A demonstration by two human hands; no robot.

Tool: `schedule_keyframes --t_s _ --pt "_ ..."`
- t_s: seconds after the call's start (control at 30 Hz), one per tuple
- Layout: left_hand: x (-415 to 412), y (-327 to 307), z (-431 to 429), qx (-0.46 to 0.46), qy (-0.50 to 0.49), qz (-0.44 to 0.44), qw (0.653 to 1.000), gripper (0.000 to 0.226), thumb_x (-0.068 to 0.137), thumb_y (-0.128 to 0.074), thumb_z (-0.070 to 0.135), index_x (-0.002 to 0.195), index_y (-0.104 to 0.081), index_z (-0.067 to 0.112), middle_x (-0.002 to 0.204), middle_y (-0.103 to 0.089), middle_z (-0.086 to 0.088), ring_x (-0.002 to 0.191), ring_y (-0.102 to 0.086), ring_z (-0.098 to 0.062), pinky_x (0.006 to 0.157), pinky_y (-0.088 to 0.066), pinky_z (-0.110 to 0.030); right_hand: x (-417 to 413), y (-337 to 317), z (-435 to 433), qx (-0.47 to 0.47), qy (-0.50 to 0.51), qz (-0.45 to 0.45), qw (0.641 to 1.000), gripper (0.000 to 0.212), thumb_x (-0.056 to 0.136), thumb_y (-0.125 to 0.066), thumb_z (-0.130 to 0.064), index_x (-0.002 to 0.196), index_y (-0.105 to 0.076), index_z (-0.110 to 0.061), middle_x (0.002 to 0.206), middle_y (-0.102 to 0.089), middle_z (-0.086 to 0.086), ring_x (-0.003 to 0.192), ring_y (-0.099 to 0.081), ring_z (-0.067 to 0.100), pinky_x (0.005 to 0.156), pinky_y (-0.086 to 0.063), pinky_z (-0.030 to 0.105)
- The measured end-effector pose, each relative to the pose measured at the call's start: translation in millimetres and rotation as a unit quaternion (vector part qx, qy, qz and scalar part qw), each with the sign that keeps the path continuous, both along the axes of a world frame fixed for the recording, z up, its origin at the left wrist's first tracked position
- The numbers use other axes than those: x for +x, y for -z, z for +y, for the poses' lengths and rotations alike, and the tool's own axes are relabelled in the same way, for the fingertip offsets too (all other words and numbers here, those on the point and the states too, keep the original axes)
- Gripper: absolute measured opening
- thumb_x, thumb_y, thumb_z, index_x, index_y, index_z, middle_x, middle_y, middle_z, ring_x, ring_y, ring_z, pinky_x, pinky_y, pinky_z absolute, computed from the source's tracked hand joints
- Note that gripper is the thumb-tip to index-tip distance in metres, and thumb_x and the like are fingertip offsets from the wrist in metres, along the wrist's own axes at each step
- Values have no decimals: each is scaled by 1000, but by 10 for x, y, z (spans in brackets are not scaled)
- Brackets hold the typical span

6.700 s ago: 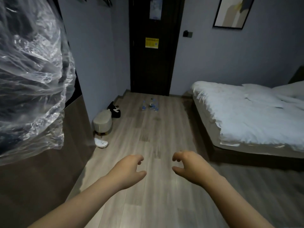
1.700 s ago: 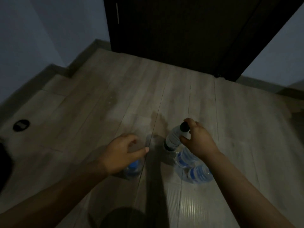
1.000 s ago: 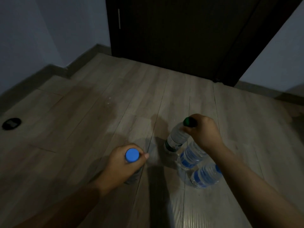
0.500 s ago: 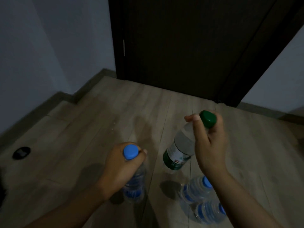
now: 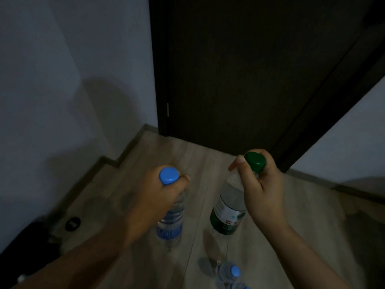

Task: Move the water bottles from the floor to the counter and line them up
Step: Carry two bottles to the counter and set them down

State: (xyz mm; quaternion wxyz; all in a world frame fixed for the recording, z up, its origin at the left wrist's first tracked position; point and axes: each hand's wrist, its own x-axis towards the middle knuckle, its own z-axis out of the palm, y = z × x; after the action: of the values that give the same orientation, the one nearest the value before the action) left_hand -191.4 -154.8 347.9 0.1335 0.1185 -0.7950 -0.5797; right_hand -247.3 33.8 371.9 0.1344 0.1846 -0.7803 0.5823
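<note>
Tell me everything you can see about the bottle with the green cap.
The green-capped bottle is clear plastic with a dark green cap and a white-and-green label round its lower body. It hangs tilted, cap up, seemingly clear of the wooden floor. The right hand grips its neck just under the cap; nothing else touches it.

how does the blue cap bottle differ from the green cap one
The blue-capped bottle has a blue label; the green-capped bottle's label is white and green. The left hand grips the blue-capped bottle, the right hand the green-capped bottle. The blue-capped bottle hangs nearly upright; the green-capped bottle tilts. Both are clear, capped and held at the top.
</note>
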Motion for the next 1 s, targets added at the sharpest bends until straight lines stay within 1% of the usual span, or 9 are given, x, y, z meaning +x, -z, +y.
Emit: schedule_keyframes --t_s 0.1,0.23,0.3,0.4,0.6,0.73,0.87,0.93,1.0 --pt "-39 -921 1 8 -8 11 1000 20 78 -71 5 66 -60 -7 64 -60 -24 57 -59 -23 51 -47 -18 9 -930 -46 -12 -6 -1 1000 22 92 -55 -28 84 -59 -8 73 -63 5 62 -59 11 54 -47 23" --pt "-50 -2265 -88 -7 3 22 1000 16 76 -73 25 63 -66 17 61 -66 -7 57 -63 -17 53 -52 -28 34 -2331 -84 -23 -14 22 999 14 93 -56 -26 83 -58 -16 75 -65 4 66 -63 16 58 -51 28" --pt "-49 -2999 -136 3 15 47 999 17 78 -73 27 62 -67 23 60 -68 2 55 -63 -6 50 -47 -17 54 -3066 -95 -27 -15 39 999 14 93 -56 -29 82 -58 -20 76 -66 4 66 -64 18 59 -52 33" --pt "-26 -4111 -180 -6 30 86 996 21 81 -70 26 62 -67 19 63 -70 5 58 -65 -4 54 -45 -13 144 -4142 -126 -49 -15 67 996 15 91 -56 -32 82 -58 -21 77 -66 6 66 -65 19 59 -53 34" --pt "207 -6099 -239 -38 40 192 980 28 86 -66 23 64 -67 5 62 -69 -5 60 -64 -8 60 -47 -15 425 -5983 -161 -77 -5 162 984 13 93 -56 -30 91 -59 -18 82 -68 -1 72 -67 10 62 -53 17" --pt "460 -6976 -219 -39 43 267 962 30 87 -65 24 64 -67 4 59 -68 -3 56 -63 -3 55 -48 -9 624 -6802 -104 -119 -3 202 972 23 92 -56 -35 87 -60 -13 77 -66 9 67 -65 17 57 -52 21" --pt "675 -7549 -172 -15 41 275 961 33 85 -65 28 55 -67 16 60 -69 -4 59 -67 -12 61 -50 -25 778 -7340 -52 -167 -62 215 960 22 92 -56 -34 87 -62 -13 73 -70 4 64 -68 12 56 -51 14" --pt "762 -7761 -148 0 33 273 961 33 85 -65 28 54 -67 17 61 -69 -6 61 -68 -18 64 -49 -32 811 -7532 -36 -174 -111 204 957 19 91 -57 -34 87 -63 -16 74 -71 6 67 -69 18 59 -55 20" --pt "855 -7913 -108 28 19 264 964 29 83 -67 27 58 -68 14 64 -70 -10 62 -68 -21 63 -51 -32 801 -7665 -20 -181 -156 195 951 17 91 -58 -34 87 -63 -18 75 -71 7 70 -70 21 65 -58 28"
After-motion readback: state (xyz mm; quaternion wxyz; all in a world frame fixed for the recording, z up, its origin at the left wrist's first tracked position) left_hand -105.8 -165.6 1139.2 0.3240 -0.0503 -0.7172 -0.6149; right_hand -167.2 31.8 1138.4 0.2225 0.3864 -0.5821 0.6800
